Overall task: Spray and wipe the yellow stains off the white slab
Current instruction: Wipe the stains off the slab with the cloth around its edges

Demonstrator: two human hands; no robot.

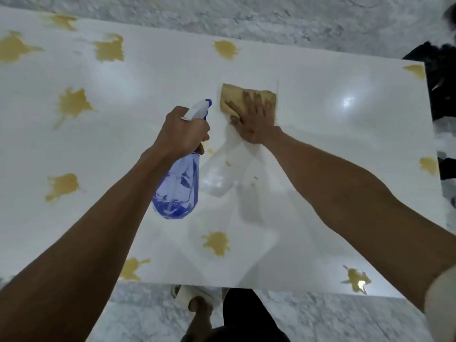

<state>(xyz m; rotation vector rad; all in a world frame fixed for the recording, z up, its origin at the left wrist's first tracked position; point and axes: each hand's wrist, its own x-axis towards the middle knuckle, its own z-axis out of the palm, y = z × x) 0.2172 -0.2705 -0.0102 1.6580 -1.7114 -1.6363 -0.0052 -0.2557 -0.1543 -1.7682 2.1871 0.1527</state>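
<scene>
Wiping is the step in hand: nearest you, your left hand (pixel 183 130) keeps a full grip on the spray bottle (pixel 179 183); beyond, your right hand (pixel 254 117) presses flat-fingered on the cloth (pixel 232 96) mid-slab (pixel 345 149). Next, probably spray the stain (pixel 217 243) by the near edge.

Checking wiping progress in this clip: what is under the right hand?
The right hand lies flat on a tan cloth pressed to the white slab. Whether a yellow stain remains beneath the cloth cannot be seen; it covers that patch.
</scene>
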